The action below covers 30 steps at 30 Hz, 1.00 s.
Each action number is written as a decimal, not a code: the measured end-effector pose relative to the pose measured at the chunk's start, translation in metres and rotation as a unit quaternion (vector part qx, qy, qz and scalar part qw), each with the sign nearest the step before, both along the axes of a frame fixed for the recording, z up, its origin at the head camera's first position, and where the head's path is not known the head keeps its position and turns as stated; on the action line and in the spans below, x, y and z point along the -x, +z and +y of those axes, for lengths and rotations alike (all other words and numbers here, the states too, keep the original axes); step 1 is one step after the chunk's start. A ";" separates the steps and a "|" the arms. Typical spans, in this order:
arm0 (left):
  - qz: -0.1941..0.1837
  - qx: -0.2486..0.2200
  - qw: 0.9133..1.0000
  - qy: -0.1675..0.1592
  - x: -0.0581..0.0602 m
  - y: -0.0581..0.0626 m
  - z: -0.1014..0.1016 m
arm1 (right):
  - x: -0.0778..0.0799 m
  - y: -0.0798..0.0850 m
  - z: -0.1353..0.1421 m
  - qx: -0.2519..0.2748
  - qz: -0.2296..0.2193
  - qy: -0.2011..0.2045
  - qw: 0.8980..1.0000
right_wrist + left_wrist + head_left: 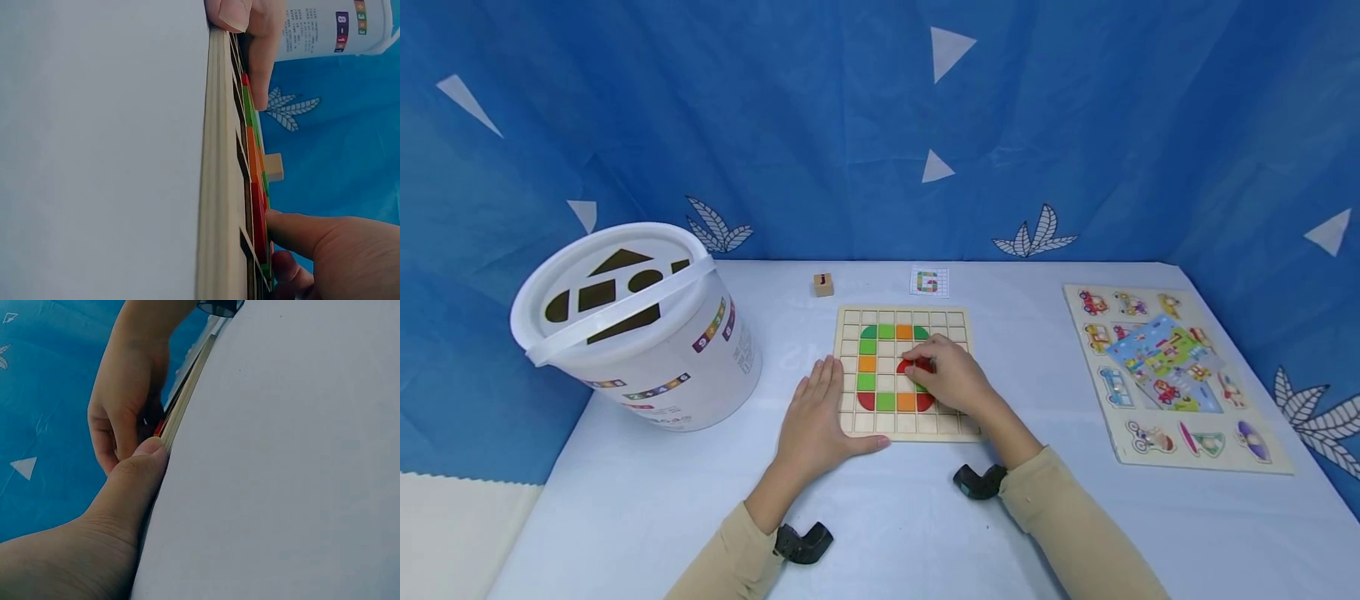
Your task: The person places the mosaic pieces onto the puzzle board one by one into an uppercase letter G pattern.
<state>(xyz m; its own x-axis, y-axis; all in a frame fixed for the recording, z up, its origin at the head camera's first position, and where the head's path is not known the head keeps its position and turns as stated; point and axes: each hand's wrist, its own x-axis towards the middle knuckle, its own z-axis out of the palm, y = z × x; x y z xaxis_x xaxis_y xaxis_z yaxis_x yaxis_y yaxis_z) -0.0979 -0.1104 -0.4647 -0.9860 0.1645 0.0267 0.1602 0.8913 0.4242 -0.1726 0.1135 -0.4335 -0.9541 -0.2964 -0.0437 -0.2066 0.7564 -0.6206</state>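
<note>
A wooden grid board (955, 421) lies on the table, with red, orange and green tiles forming a squared loop in its cells. My left hand (820, 417) rests along the board's left edge, fingers straight, and its thumb (150, 448) touches the front edge. Over the board's right half, my right hand (955, 375) pinches a red rounded tile (904, 366) between thumb and forefinger, low at the middle cells. That hand partly hides the loop's right side. Behind the board lies a small pattern card (929, 282) showing a similar coloured loop.
A white lidded bucket (700, 392) with shape cutouts stands at the left. Behind the board sits a small wooden block (823, 285) with a letter on it. At the right lies a picture puzzle board (1127, 450) with colourful cards (1165, 350) on top. A blue curtain (820, 125) hangs behind.
</note>
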 end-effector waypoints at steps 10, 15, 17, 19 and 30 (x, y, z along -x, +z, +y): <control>-0.002 0.001 1.000 -0.002 0.003 -0.001 0.001 | -0.001 0.003 0.003 0.003 0.005 0.001 1.000; 0.004 0.000 1.000 -0.003 0.005 0.000 0.000 | -0.004 0.006 0.007 0.038 0.008 0.000 0.999; 0.007 0.001 1.000 -0.002 0.005 -0.001 -0.001 | -0.006 0.007 0.009 0.044 0.017 0.000 0.999; 0.007 0.001 1.000 -0.002 0.006 -0.002 -0.002 | -0.009 0.008 0.011 0.043 0.025 -0.004 0.999; 0.026 0.010 1.000 0.005 0.003 -0.003 -0.002 | -0.041 0.030 0.025 -0.060 0.098 -0.034 0.993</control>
